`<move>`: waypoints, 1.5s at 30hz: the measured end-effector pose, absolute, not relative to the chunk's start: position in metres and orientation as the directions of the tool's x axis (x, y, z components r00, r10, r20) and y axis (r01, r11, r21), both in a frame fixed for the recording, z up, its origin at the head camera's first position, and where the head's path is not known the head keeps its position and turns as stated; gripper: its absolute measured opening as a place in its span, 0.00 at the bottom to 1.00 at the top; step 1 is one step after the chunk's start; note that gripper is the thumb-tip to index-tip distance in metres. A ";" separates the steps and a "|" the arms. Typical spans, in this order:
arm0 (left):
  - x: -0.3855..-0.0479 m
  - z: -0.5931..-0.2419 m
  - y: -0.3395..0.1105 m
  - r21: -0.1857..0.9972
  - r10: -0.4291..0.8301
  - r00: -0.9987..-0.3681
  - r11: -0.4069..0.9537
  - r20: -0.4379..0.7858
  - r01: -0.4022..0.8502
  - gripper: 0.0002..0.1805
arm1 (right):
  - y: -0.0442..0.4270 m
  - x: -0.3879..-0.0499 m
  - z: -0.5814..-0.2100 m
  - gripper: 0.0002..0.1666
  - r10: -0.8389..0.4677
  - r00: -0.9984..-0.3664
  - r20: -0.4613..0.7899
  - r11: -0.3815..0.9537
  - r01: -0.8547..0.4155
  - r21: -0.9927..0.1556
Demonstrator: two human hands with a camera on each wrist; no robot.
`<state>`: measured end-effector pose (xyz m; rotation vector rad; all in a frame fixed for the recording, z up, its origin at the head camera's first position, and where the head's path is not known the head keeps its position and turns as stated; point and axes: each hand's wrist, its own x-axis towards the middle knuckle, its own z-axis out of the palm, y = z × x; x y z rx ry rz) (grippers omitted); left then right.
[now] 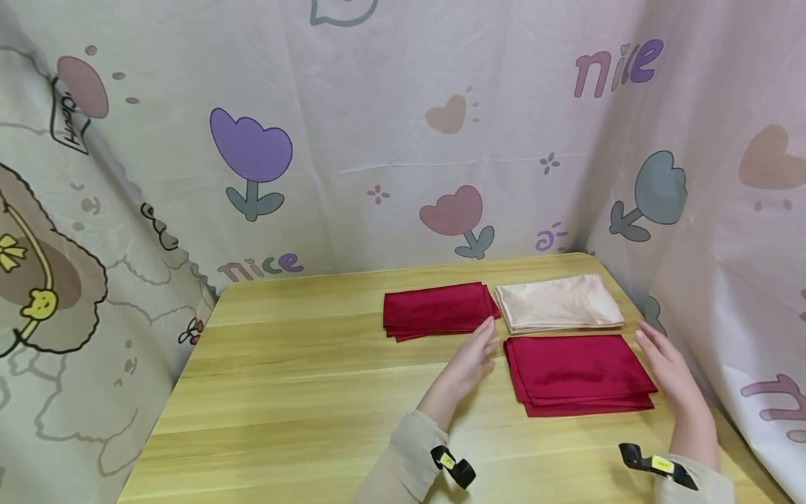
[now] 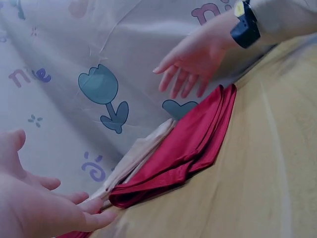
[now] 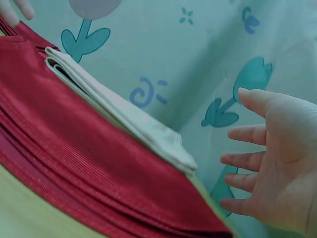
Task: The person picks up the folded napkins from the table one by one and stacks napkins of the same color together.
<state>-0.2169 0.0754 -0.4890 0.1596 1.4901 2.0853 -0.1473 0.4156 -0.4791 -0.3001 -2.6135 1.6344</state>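
A folded red cloth (image 1: 576, 371) lies on the wooden table between the two hands. My left hand (image 1: 462, 364) hovers at its left side, fingers extended and holding nothing. On the other side, my right hand (image 1: 674, 367) is held near the cloth's right edge, its fingers spread in the right wrist view and grasping nothing. Behind this cloth lies a folded cream cloth (image 1: 559, 304). A second folded red cloth (image 1: 437, 310) sits to the left of the cream one, just beyond my left fingertips. Layered folds show along the near red cloth's edge (image 3: 99, 183).
The wooden table (image 1: 283, 392) stretches out to the left of the cloths. A printed curtain (image 1: 352, 140) hangs behind the table and along both sides, close to the table's right edge. Both sleeves carry a black strap device (image 1: 453, 467).
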 end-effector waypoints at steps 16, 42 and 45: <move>-0.204 -0.515 0.082 0.828 0.586 -0.787 -0.332 -0.194 -0.452 0.42 | 0.432 -0.139 -0.514 0.40 0.144 -0.990 -0.010 0.010 0.011 -1.000; -0.215 -0.538 0.075 0.742 0.653 -0.732 -0.391 -0.193 -0.545 0.41 | 0.423 -0.146 -0.521 0.39 0.271 -0.955 -0.121 0.184 0.175 -0.967; -0.216 -0.539 0.080 0.750 0.644 -0.738 -0.382 -0.203 -0.540 0.41 | 0.419 -0.150 -0.520 0.46 0.319 -0.938 -0.135 0.381 0.257 -0.888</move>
